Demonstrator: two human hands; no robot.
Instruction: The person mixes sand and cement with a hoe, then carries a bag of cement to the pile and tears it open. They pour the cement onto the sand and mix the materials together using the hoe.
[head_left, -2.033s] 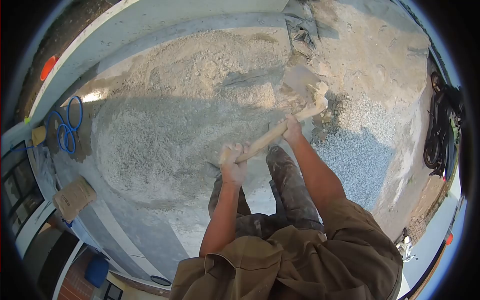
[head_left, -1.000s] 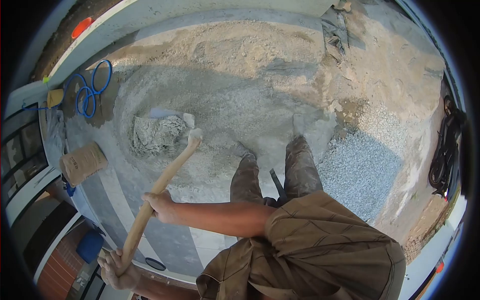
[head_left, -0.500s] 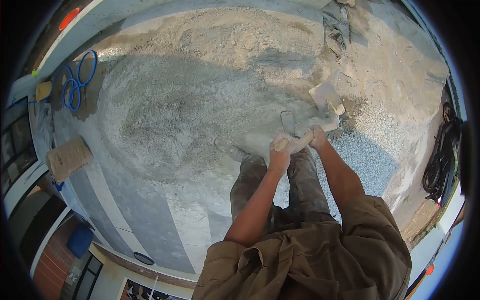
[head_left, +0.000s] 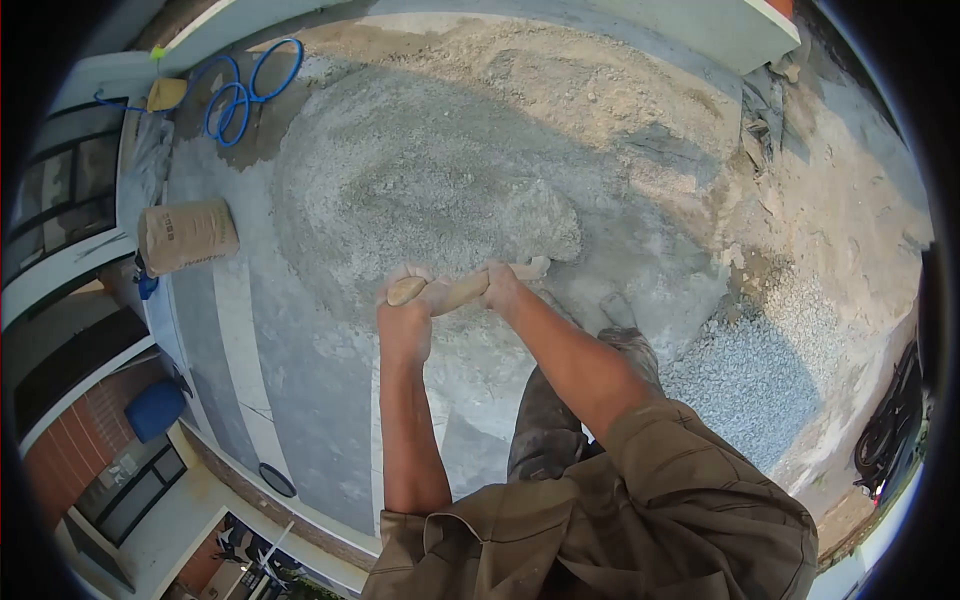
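Note:
My left hand [head_left: 406, 302] is wrapped round the rounded end of a thick wooden handle [head_left: 460, 293]. Further along the same handle, my right hand [head_left: 500, 286] is closed on it. The handle runs right towards a dusty tool head [head_left: 545, 222], which looks covered with grey mix at the edge of a broad grey heap of sand and gravel [head_left: 410, 190]. The blade itself cannot be made out clearly. My dusty boots stand on the ground just right of the handle.
A paper sack [head_left: 188, 236] stands at the left. Beyond it lies a coiled blue hose [head_left: 232, 100] near a yellow container [head_left: 166, 95]. Grey gravel [head_left: 745, 385] is piled at the right, near a parked motorcycle [head_left: 890, 425]. A low wall [head_left: 690, 30] borders the top.
Both hands and the handle have swung left. The tool head has moved from beside the gravel to the grey heap. The camera view has turned too.

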